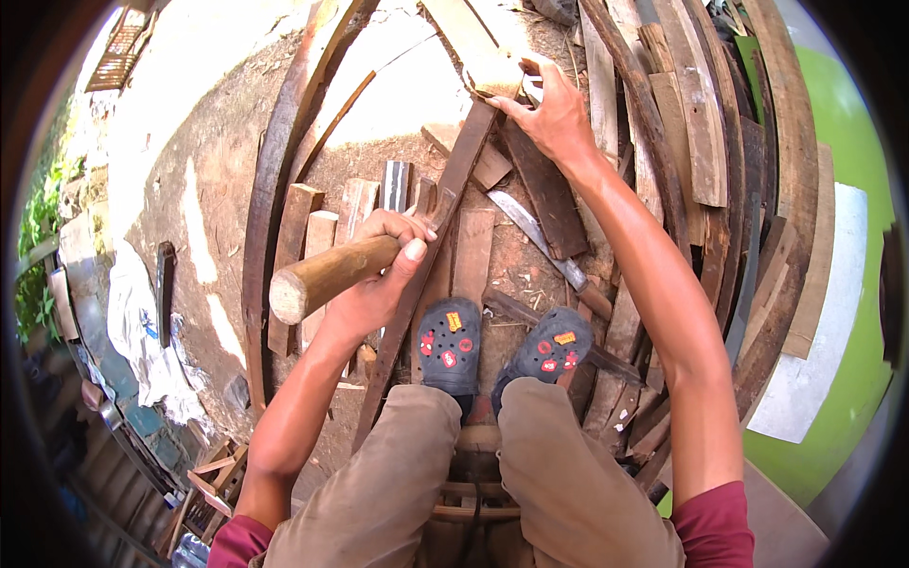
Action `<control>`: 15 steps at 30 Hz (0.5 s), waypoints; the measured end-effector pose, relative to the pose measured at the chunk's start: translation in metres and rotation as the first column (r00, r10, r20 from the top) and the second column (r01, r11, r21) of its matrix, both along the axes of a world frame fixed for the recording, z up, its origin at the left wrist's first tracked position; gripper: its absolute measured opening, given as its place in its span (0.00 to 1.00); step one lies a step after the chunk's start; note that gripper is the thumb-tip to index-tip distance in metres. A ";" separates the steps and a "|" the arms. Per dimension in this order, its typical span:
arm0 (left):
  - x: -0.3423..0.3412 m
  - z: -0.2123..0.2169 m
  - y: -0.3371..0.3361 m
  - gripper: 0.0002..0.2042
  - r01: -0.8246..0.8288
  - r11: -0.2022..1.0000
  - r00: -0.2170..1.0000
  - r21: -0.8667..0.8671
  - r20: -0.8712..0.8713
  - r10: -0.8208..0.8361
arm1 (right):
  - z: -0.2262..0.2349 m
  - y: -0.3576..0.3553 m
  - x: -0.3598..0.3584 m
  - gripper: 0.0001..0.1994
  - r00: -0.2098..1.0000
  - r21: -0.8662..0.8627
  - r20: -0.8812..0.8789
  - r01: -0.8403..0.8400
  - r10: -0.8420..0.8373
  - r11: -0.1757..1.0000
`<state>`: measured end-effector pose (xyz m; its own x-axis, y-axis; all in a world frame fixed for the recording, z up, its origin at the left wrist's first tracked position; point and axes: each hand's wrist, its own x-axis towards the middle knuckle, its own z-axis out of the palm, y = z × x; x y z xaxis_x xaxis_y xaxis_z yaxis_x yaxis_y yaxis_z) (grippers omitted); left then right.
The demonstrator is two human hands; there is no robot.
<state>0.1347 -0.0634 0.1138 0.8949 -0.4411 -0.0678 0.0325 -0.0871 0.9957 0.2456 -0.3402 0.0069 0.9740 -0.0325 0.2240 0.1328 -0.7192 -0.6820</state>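
My left hand point(374, 293) is closed round a thick, rounded wooden handle point(331, 275), its blunt end toward the left. What the handle carries at its other end is hard to make out. That hand rests against a long dark wooden strip point(417, 284), which runs slantwise from near my left knee to the far middle. At the strip's far end my right hand point(554, 114) grips it between thumb and fingers, beside the end of a pale board point(473, 43). Between my right forearm and the strip lies a large knife point(530, 227) with a wooden handle.
Short wood offcuts point(355, 208) lie left of the strip. A long curved-looking dark beam point(275, 218) stands further left. Many planks point(696, 114) are stacked at the right, near a green surface point(843, 104). My shoes point(450, 350) rest among wood pieces; white cloth point(142, 322) lies far left.
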 end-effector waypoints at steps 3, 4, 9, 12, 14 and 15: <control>-0.005 0.002 -0.001 0.07 -0.010 1.000 0.997 -0.004 -0.073 0.010 | -0.002 0.004 -0.003 0.33 0.998 0.058 0.062 -0.004 0.001 0.998; -0.005 -0.002 -0.001 0.06 -0.005 0.999 0.998 -0.032 -0.059 0.003 | -0.001 0.004 -0.005 0.34 0.999 0.048 0.049 0.007 -0.009 0.999; -0.001 -0.001 0.002 0.07 -0.015 1.000 1.000 -0.007 -0.020 0.015 | -0.004 0.001 -0.009 0.35 0.999 0.089 -0.034 -0.018 0.022 0.996; 0.004 -0.001 0.004 0.08 -0.021 1.000 1.000 0.006 0.001 0.021 | 0.000 0.002 -0.008 0.38 0.999 0.033 0.013 -0.038 0.037 0.999; 0.006 -0.002 0.006 0.08 -0.033 0.999 0.999 -0.001 0.004 0.033 | 0.003 0.009 -0.010 0.39 1.000 -0.010 -0.007 -0.013 0.013 1.000; 0.006 -0.003 0.006 0.08 -0.043 0.999 0.999 -0.010 0.002 0.043 | 0.004 0.014 -0.011 0.40 1.000 -0.032 -0.016 -0.001 0.000 0.999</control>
